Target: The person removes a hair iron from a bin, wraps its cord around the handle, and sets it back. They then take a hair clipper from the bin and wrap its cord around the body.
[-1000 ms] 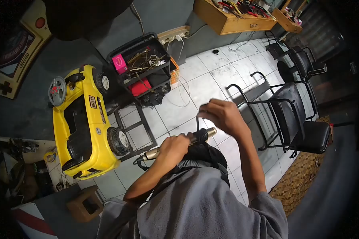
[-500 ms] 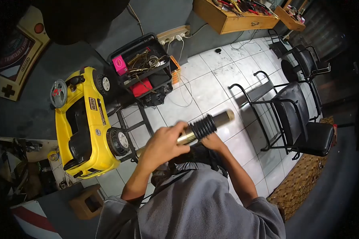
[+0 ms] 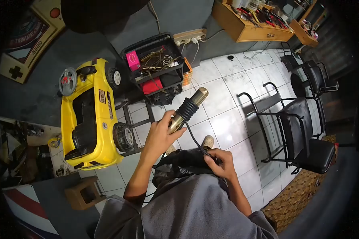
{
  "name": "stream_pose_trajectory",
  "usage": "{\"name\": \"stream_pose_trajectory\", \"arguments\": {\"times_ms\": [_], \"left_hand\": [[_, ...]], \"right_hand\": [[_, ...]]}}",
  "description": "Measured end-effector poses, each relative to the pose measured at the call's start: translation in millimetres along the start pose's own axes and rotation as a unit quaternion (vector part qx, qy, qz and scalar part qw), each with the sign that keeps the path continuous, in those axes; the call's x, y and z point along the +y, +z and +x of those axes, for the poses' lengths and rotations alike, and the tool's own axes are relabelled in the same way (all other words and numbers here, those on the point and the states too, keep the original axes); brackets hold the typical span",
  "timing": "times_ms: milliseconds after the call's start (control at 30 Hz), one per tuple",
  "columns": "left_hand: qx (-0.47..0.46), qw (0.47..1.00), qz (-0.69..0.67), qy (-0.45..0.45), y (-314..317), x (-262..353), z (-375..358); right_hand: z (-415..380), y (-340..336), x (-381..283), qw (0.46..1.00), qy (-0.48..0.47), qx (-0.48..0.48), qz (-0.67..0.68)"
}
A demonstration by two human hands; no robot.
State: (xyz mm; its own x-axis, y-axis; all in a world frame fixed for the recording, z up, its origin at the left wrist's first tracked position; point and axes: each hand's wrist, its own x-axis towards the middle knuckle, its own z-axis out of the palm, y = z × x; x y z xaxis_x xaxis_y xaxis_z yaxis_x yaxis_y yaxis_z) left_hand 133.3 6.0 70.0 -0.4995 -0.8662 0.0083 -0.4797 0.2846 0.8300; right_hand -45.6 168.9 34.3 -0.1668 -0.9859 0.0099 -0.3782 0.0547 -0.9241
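Note:
My left hand (image 3: 160, 134) is wrapped round the lower end of a gold-coloured, tube-shaped corded device (image 3: 199, 95), which tilts up and to the right. Several tight turns of black cord (image 3: 187, 109) circle its middle. From the coil a free length of cord runs down to my right hand (image 3: 222, 164), whose fingers are closed on it near my lap. The device's lower end is hidden in my left palm, so its exact kind does not show.
A yellow ride-on toy car (image 3: 107, 137) stands at left. Beside it is a black trolley (image 3: 147, 75) with cables and a pink box (image 3: 132, 60). Black chairs (image 3: 293, 119) are at right. A wooden wall drawer (image 3: 259, 34) holds tools. A woven mat (image 3: 297, 187) lies lower right.
My right hand has come away from beside the device toward my lap, drawing the cord out. The device has tilted more upright and moved left. The camera view has shifted slightly.

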Motion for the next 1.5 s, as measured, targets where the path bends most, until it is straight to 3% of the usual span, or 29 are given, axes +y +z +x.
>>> {"name": "stream_pose_trajectory", "arguments": {"times_ms": [100, 167, 233, 300, 367, 500, 667, 767, 800, 867, 967, 1033, 1067, 1100, 1167, 1300, 1367, 1500], "left_hand": [[-0.026, 0.999, 0.035, -0.027, 10.6, -15.1, -1.2], [-0.036, 0.998, 0.026, -0.037, 20.2, -23.6, -5.2], [-0.085, 0.990, 0.106, -0.025, 26.4, -27.8, -9.4], [-0.122, 0.989, 0.078, -0.023, 25.6, -29.4, -13.3], [-0.213, 0.973, 0.044, -0.080, 28.8, -33.3, -16.6], [-0.218, 0.970, 0.096, -0.039, 39.0, -27.3, -23.6], [-0.342, 0.939, 0.036, 0.023, 35.9, -16.7, -34.8], [-0.354, 0.932, -0.011, 0.071, 39.6, -15.8, -50.4], [-0.368, 0.926, -0.035, 0.081, 40.1, -16.2, -50.9], [-0.357, 0.932, -0.038, 0.059, 23.0, 1.4, -49.0], [-0.285, 0.956, -0.047, 0.049, 5.1, 5.4, -48.0], [-0.199, 0.977, -0.068, 0.028, -7.5, 1.5, -41.0], [-0.161, 0.985, -0.054, 0.036, -11.7, -2.8, -38.2], [-0.132, 0.990, -0.041, 0.037, -15.6, -10.6, -36.6], [-0.143, 0.989, -0.028, -0.021, -31.4, -14.4, -32.0], [-0.043, 0.996, -0.018, -0.074, -35.9, -32.3, -30.5], [-0.051, 0.993, -0.028, -0.100, -34.6, -39.6, -27.8], [-0.048, 0.995, 0.033, -0.078, -15.1, -61.7, -28.8]], "right_hand": [[6.6, -12.6, -36.3, 0.998, -0.054, -0.002, 0.018], [18.8, -21.5, -50.5, 0.995, -0.101, 0.007, -0.024], [34.2, -29.1, -54.3, 0.982, -0.161, 0.025, -0.093], [48.2, -35.0, -63.5, 0.976, -0.177, 0.034, -0.119], [60.1, -35.2, -57.5, 0.974, -0.191, 0.035, -0.116], [81.8, -33.8, -53.6, 0.970, -0.211, 0.044, -0.108], [116.5, -42.5, -35.1, 0.971, -0.190, -0.080, -0.122], [135.0, -42.7, -9.5, 0.964, -0.141, -0.213, -0.076], [133.1, -35.8, 6.5, 0.964, -0.140, -0.214, -0.075], [127.9, -22.2, 39.3, 0.956, -0.030, -0.272, 0.106], [103.0, -3.9, 54.1, 0.938, 0.095, -0.310, 0.123], [71.5, 25.1, 127.2, 0.955, -0.079, -0.220, 0.183], [59.9, 19.8, 99.6, 0.964, 0.005, -0.243, 0.104], [63.1, 22.3, 89.6, 0.930, 0.063, -0.318, 0.176], [53.5, 26.0, 69.5, 0.925, 0.078, -0.321, 0.188], [38.1, 23.6, 39.3, 0.953, 0.034, -0.294, 0.067], [35.1, 17.6, 19.1, 0.972, -0.101, -0.213, -0.013], [34.3, 4.6, -19.4, 0.964, -0.093, -0.242, -0.068]]}}
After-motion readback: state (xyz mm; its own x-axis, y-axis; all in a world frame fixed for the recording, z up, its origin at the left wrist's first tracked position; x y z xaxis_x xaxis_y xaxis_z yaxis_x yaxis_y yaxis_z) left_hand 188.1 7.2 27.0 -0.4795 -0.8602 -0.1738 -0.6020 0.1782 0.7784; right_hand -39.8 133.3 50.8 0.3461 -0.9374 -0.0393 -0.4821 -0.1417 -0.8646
